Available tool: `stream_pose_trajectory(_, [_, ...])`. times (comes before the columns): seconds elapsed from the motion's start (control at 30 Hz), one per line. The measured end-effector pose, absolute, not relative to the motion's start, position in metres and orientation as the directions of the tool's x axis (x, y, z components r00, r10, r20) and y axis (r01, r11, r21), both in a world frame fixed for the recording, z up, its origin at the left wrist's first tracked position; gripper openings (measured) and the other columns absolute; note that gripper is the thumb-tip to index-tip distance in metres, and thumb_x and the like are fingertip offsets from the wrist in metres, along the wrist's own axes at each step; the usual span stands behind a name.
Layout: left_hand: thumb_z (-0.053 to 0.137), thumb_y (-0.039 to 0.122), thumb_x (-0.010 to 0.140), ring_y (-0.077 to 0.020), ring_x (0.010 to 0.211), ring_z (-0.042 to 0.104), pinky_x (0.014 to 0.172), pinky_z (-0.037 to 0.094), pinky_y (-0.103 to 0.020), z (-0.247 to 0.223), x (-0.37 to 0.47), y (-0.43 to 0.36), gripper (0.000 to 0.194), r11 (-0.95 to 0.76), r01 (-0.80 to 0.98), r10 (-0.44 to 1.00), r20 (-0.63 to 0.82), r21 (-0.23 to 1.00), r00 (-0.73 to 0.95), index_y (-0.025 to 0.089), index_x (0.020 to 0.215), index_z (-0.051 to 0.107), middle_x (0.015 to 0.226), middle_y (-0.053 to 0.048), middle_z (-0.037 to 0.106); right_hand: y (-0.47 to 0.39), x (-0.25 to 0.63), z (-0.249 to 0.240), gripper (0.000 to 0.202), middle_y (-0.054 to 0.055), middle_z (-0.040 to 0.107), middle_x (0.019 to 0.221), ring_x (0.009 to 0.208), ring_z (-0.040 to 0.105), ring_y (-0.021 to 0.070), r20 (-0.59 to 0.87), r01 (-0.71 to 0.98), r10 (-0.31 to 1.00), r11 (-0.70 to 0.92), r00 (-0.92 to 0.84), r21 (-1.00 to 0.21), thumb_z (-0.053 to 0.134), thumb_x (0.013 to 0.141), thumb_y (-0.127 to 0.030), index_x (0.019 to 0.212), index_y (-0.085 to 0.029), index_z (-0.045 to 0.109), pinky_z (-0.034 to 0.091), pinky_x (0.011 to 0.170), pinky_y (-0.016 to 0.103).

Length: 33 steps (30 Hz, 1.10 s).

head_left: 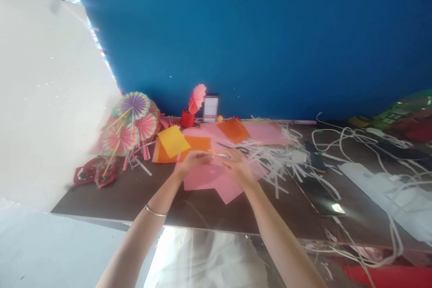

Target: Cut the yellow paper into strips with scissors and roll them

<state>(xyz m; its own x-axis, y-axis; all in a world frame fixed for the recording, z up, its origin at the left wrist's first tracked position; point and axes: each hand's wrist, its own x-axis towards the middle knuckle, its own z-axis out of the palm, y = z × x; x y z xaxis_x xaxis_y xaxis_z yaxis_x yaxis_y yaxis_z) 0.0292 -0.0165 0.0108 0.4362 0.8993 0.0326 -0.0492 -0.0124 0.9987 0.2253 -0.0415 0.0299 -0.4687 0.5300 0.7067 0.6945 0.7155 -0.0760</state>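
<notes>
Over the middle of the table, my left hand and my right hand face each other with fingers closed in a pinch. Between the fingertips is a small yellow-and-white strip, apparently paper; its exact shape is too small to make out. Below the hands lie pink paper sheets. A yellow paper square rests on orange paper left of my hands. Just beyond my right hand are scissors, partly hidden by the hand and white paper strips.
Folded paper fans crowd the left end, near a red bundle. A red pot and a phone-like screen stand by the blue wall. On the right lie a dark phone and tangled white cables.
</notes>
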Motion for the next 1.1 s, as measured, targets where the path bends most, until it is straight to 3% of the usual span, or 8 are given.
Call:
stream_pose_trajectory(0.1, [0.066, 0.042, 0.069, -0.0164, 0.077, 0.060, 0.078, 0.047, -0.033, 0.012, 0.027, -0.015, 0.040, -0.082, -0.011, 0.881, 0.078, 0.997, 0.466, 0.011, 0.095, 0.069, 0.084, -0.010, 0.066, -0.042, 0.225, 0.032, 0.036, 0.002, 0.066, 0.091, 0.087, 0.056, 0.0172, 0.705, 0.677, 0.525, 0.731, -0.476, -0.087, 0.045, 0.082, -0.007, 0.098, -0.030, 0.067, 0.041, 0.076, 0.032])
stream_pose_trajectory(0.27, [0.064, 0.046, 0.070, -0.0163, 0.073, 0.062, 0.074, 0.049, -0.032, 0.006, 0.026, -0.010, 0.044, -0.018, 0.037, 0.842, -0.005, 0.999, 0.540, 0.010, 0.094, 0.069, 0.079, -0.010, 0.067, -0.043, 0.223, 0.034, 0.030, 0.002, 0.067, 0.092, 0.086, 0.057, 0.0169, 0.690, 0.650, 0.520, 0.754, -0.504, -0.093, 0.046, 0.085, -0.012, 0.102, -0.028, 0.066, 0.040, 0.076, 0.032])
stream_pose_trajectory(0.37, [0.065, 0.047, 0.068, -0.0157, 0.070, 0.062, 0.071, 0.050, -0.031, 0.003, 0.028, -0.007, 0.043, -0.064, 0.051, 0.841, 0.026, 0.997, 0.541, 0.010, 0.089, 0.070, 0.076, -0.009, 0.067, -0.043, 0.223, 0.035, 0.027, 0.003, 0.068, 0.090, 0.084, 0.058, 0.0166, 0.700, 0.659, 0.526, 0.744, -0.482, -0.105, 0.045, 0.087, -0.016, 0.105, -0.025, 0.063, 0.040, 0.075, 0.032])
stream_pose_trajectory(0.57, [0.064, 0.045, 0.070, -0.0150, 0.070, 0.063, 0.072, 0.051, -0.029, 0.004, 0.025, -0.006, 0.038, -0.112, 0.071, 0.871, 0.064, 0.991, 0.487, 0.010, 0.085, 0.070, 0.075, -0.008, 0.069, -0.039, 0.227, 0.033, 0.018, 0.003, 0.068, 0.090, 0.083, 0.058, 0.0166, 0.680, 0.670, 0.538, 0.737, -0.498, -0.093, 0.048, 0.087, -0.021, 0.092, -0.023, 0.066, 0.039, 0.075, 0.031])
stream_pose_trajectory(0.83, [0.072, 0.042, 0.063, -0.0183, 0.076, 0.066, 0.076, 0.053, -0.033, 0.006, 0.020, -0.005, 0.044, 0.007, 0.019, 0.876, -0.016, 1.000, 0.482, 0.012, 0.095, 0.069, 0.086, -0.010, 0.071, -0.037, 0.233, 0.034, 0.029, 0.003, 0.067, 0.095, 0.086, 0.057, 0.0167, 0.687, 0.713, 0.520, 0.702, -0.508, -0.005, 0.044, 0.084, -0.008, 0.090, -0.024, 0.067, 0.038, 0.079, 0.032])
stream_pose_trajectory(1.0, [0.074, 0.038, 0.061, -0.0178, 0.076, 0.067, 0.076, 0.055, -0.035, 0.014, 0.020, -0.010, 0.048, 0.052, -0.022, 0.880, -0.035, 0.998, 0.474, 0.016, 0.103, 0.067, 0.102, -0.009, 0.068, -0.038, 0.234, 0.034, 0.032, 0.002, 0.067, 0.097, 0.087, 0.056, 0.0171, 0.709, 0.747, 0.522, 0.665, -0.475, 0.011, 0.045, 0.083, -0.008, 0.091, -0.026, 0.069, 0.038, 0.081, 0.033])
stream_pose_trajectory(1.1, [0.075, 0.036, 0.061, -0.0183, 0.075, 0.067, 0.076, 0.055, -0.035, 0.016, 0.019, -0.012, 0.048, 0.076, -0.043, 0.876, -0.046, 0.996, 0.479, 0.016, 0.104, 0.066, 0.101, -0.010, 0.068, -0.037, 0.234, 0.033, 0.033, 0.002, 0.068, 0.098, 0.087, 0.056, 0.0173, 0.699, 0.761, 0.536, 0.648, -0.473, 0.018, 0.045, 0.083, -0.007, 0.091, -0.027, 0.070, 0.038, 0.082, 0.033])
